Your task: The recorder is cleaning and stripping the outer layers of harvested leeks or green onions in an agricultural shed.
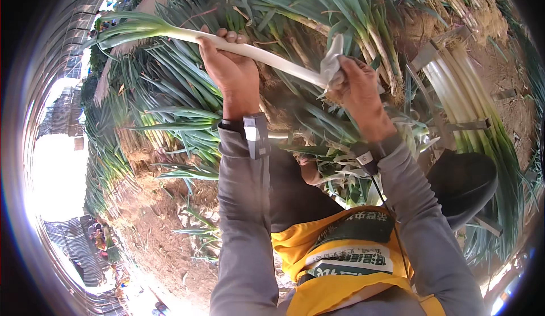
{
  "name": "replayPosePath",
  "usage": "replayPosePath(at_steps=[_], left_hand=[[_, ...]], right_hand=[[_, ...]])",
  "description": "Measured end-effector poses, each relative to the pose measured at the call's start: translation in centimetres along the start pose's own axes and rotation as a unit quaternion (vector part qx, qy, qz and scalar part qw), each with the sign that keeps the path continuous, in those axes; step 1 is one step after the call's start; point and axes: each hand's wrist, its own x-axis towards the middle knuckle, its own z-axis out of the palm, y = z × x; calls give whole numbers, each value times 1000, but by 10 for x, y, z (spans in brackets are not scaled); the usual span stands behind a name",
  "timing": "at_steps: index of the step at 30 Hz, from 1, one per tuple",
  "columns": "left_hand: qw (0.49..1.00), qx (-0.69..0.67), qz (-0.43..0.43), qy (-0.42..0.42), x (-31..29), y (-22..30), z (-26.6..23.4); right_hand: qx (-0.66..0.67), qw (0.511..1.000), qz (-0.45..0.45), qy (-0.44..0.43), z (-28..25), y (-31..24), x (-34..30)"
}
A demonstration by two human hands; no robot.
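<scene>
White leek (250,50), one, clamped by left hand (230,69) fingers; right hand (357,89) fingers clamp its end.

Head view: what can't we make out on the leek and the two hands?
- Root end of the leek: wrapped in peeled skin and covered by the right hand.
- Left hand grip: seen from the back, so the finger pads on the stalk are hidden.
- Stalk behind the left hand: covered by the palm.
- Leaf tips at upper left: bent and smeared near the fisheye rim.
- Bundled leeks in the metal rack: far ends cut off toward the rim.
</scene>
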Motion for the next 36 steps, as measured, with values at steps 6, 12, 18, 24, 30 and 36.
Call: replayPosePath(at_steps=[6,12,18,24,30,36], left_hand=[[993,-90,-26,-71,10,24,-21],[996,-45,2,-71,11,34,-25],[999,-23,13,-18,12,28,-27],[998,-25,30,-49,25,50,-44],[995,60,47,59,10,28,-35],[992,55,101,41,17,34,-35]], right_hand=[[-329,917,-219,51,-77,-29,16],[-618,725,-295,-77,4,-25,-33],[-695,642,-281,-161,37,23,-57],[-636,670,-278,-263,4,4,-72],[-753,602,-198,-179,-80,29,-63],[-763,583,-98,-261,-142,43,-94]])
